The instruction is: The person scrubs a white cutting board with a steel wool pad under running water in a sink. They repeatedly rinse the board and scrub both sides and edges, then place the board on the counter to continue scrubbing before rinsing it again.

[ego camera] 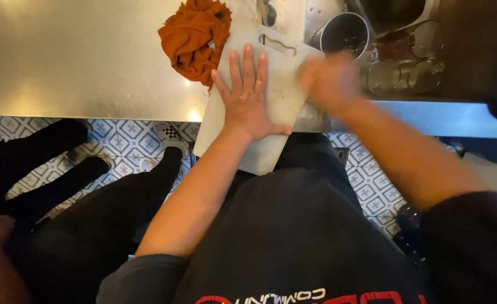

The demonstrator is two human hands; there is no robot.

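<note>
The left hand [247, 98] lies flat and wide open, fingers spread, on the pale rectangular plastic cutting board [271, 121]; it seems to press the board down so it does not slide, because the board hangs partly over the edge of the shiny steel counter [79, 62]. The right hand [330, 81] is blurred at the board's right edge, and I cannot tell if it grips anything. A crumpled rust-orange cloth [195, 36] rests just beside the board's far left corner. Behind, a round metal cup [344, 35] and clear glasses [406, 70] stand in the sink area.
</note>
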